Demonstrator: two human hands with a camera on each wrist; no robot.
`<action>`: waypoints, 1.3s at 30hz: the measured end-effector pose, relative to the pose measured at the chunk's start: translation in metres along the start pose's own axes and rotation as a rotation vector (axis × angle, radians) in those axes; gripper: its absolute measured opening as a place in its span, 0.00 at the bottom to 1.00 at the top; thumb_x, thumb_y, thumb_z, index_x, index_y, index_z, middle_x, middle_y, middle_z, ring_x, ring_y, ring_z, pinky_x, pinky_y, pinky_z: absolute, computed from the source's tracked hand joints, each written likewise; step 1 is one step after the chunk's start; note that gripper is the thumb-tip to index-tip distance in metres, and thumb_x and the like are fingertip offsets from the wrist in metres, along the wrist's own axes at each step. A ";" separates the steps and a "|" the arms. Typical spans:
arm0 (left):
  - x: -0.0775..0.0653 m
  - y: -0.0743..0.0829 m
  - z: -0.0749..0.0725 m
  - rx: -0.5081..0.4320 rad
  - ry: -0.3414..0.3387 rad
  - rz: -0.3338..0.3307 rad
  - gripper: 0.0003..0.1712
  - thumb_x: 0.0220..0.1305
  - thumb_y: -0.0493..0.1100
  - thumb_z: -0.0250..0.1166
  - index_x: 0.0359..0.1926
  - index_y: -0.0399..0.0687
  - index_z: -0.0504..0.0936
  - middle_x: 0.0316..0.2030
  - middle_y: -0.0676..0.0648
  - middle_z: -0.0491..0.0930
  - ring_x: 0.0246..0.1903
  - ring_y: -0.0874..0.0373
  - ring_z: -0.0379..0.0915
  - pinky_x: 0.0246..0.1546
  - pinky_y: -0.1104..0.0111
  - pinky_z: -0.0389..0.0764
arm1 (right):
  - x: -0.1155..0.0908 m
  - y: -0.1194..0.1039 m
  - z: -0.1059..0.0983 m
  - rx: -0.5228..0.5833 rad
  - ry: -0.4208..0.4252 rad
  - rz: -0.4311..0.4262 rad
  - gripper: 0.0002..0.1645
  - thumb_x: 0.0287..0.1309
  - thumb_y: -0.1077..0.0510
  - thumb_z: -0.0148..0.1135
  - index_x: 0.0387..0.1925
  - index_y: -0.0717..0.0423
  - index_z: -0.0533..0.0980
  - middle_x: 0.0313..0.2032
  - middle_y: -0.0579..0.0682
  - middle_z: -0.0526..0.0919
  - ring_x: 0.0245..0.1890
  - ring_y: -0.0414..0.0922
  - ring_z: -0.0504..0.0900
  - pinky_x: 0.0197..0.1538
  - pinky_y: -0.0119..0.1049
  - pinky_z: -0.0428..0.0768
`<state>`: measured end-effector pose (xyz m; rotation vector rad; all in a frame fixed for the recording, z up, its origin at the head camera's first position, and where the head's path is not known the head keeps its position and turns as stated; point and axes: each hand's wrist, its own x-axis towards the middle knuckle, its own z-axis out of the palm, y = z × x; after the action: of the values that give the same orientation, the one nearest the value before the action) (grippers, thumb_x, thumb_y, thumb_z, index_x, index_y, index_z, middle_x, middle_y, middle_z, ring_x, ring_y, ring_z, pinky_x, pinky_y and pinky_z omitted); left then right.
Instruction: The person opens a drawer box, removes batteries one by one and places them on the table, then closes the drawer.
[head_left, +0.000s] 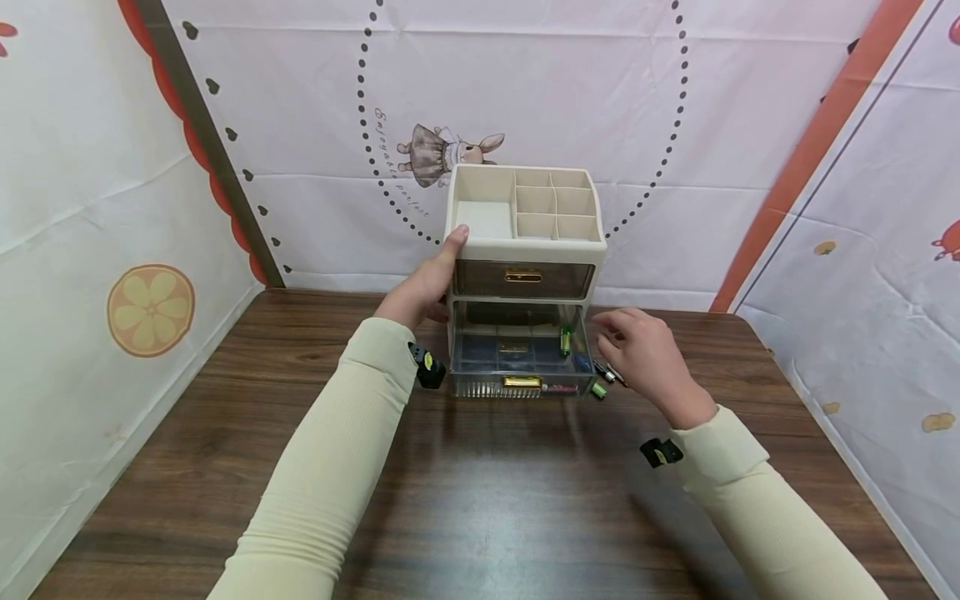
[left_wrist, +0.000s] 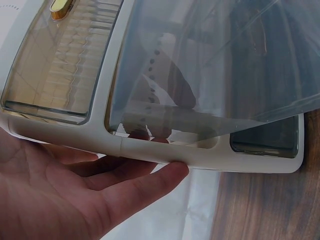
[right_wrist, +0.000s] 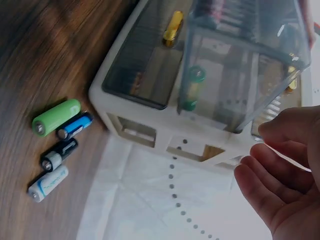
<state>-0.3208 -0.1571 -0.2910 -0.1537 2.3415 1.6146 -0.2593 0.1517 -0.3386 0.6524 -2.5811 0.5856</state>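
A cream desk organizer [head_left: 525, 245] stands on the table with its middle clear drawer [head_left: 480, 367] pulled out. Inside that drawer lies a green battery [head_left: 566, 342], and a pinkish item [head_left: 558, 388] shows near its front. My left hand [head_left: 423, 287] rests against the organizer's left side, one digit reaching its top edge; in the left wrist view several fingers lie along the side. Beside the drawer's right wall is my right hand [head_left: 645, 350], loosely bent and holding nothing. On the table below it lie several batteries, among them a green one [right_wrist: 56, 117] and a white one [right_wrist: 48, 183].
A blue battery [right_wrist: 74, 125] and a black one [right_wrist: 59, 154] lie between those two. The tinted upper drawer [head_left: 487, 279] and the bottom drawer [right_wrist: 145, 65] are closed. Divided compartments [head_left: 555, 202] form the organizer's top. Printed cloth [head_left: 525, 83] hangs behind the wooden table [head_left: 480, 500].
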 end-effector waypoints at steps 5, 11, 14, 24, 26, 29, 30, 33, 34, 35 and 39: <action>0.000 0.000 0.000 -0.003 -0.004 -0.002 0.67 0.45 0.91 0.31 0.74 0.51 0.51 0.64 0.38 0.61 0.59 0.38 0.68 0.53 0.44 0.76 | -0.002 -0.010 -0.004 0.033 0.028 -0.010 0.13 0.60 0.61 0.61 0.44 0.61 0.82 0.43 0.58 0.84 0.37 0.52 0.84 0.39 0.50 0.83; 0.000 0.000 0.001 -0.002 0.000 0.010 0.66 0.46 0.91 0.31 0.74 0.50 0.51 0.64 0.38 0.61 0.59 0.38 0.68 0.52 0.44 0.76 | -0.002 -0.019 -0.006 0.039 0.031 -0.044 0.12 0.59 0.61 0.64 0.44 0.61 0.82 0.44 0.57 0.83 0.38 0.52 0.84 0.39 0.48 0.83; 0.000 0.000 0.002 -0.002 0.003 0.015 0.66 0.47 0.90 0.31 0.74 0.49 0.52 0.63 0.37 0.62 0.58 0.39 0.68 0.52 0.44 0.77 | -0.002 -0.022 -0.006 0.051 0.016 -0.076 0.12 0.57 0.61 0.65 0.43 0.60 0.82 0.44 0.56 0.83 0.39 0.51 0.84 0.40 0.48 0.82; 0.000 0.000 0.000 -0.012 -0.014 0.002 0.66 0.47 0.90 0.31 0.74 0.48 0.52 0.62 0.37 0.62 0.59 0.39 0.68 0.52 0.45 0.77 | 0.001 -0.030 -0.005 0.072 -0.065 -0.136 0.14 0.55 0.61 0.67 0.45 0.59 0.82 0.43 0.54 0.82 0.35 0.47 0.80 0.39 0.44 0.79; 0.000 0.000 -0.001 -0.010 -0.011 0.004 0.67 0.46 0.91 0.31 0.73 0.48 0.52 0.62 0.37 0.63 0.58 0.40 0.68 0.52 0.45 0.77 | 0.002 -0.031 -0.005 0.071 -0.073 -0.141 0.14 0.55 0.61 0.67 0.45 0.59 0.82 0.43 0.53 0.82 0.33 0.46 0.79 0.38 0.43 0.78; 0.001 0.000 -0.001 -0.007 -0.011 0.006 0.67 0.46 0.91 0.31 0.74 0.49 0.52 0.63 0.37 0.62 0.58 0.40 0.69 0.52 0.45 0.77 | 0.004 -0.032 -0.005 0.062 -0.105 -0.145 0.14 0.55 0.61 0.67 0.45 0.58 0.82 0.43 0.54 0.83 0.33 0.46 0.79 0.38 0.44 0.78; 0.001 -0.001 -0.001 -0.007 -0.010 0.004 0.67 0.46 0.91 0.31 0.74 0.48 0.52 0.63 0.37 0.62 0.57 0.40 0.69 0.51 0.45 0.77 | 0.004 -0.032 -0.005 0.061 -0.121 -0.145 0.14 0.55 0.61 0.67 0.46 0.57 0.82 0.43 0.54 0.83 0.34 0.47 0.80 0.39 0.44 0.78; 0.002 -0.001 -0.001 -0.008 -0.009 -0.005 0.67 0.46 0.91 0.31 0.74 0.49 0.52 0.63 0.38 0.62 0.58 0.41 0.69 0.51 0.46 0.77 | 0.005 -0.033 -0.005 0.051 -0.174 -0.145 0.14 0.57 0.59 0.67 0.46 0.55 0.82 0.44 0.54 0.83 0.36 0.48 0.81 0.40 0.45 0.79; 0.002 -0.001 -0.001 -0.008 -0.008 -0.006 0.67 0.45 0.91 0.31 0.74 0.49 0.52 0.63 0.38 0.62 0.58 0.41 0.69 0.51 0.46 0.78 | 0.006 -0.033 -0.005 0.048 -0.187 -0.147 0.14 0.57 0.59 0.67 0.46 0.54 0.82 0.44 0.53 0.83 0.37 0.48 0.81 0.40 0.45 0.79; 0.002 -0.002 -0.001 -0.009 -0.006 -0.008 0.67 0.45 0.91 0.31 0.74 0.49 0.52 0.63 0.38 0.62 0.58 0.40 0.69 0.51 0.46 0.78 | 0.006 -0.034 -0.006 0.048 -0.198 -0.147 0.14 0.58 0.57 0.67 0.46 0.54 0.82 0.44 0.53 0.84 0.36 0.47 0.81 0.40 0.44 0.79; 0.002 -0.002 -0.001 -0.014 -0.008 -0.001 0.68 0.45 0.91 0.32 0.74 0.50 0.51 0.63 0.37 0.62 0.58 0.39 0.68 0.52 0.45 0.77 | 0.008 -0.036 -0.007 0.070 -0.221 -0.154 0.14 0.58 0.55 0.68 0.46 0.53 0.82 0.41 0.51 0.84 0.35 0.46 0.80 0.38 0.41 0.77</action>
<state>-0.3220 -0.1585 -0.2929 -0.1510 2.3249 1.6281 -0.2451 0.1238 -0.3182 0.9798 -2.6887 0.5836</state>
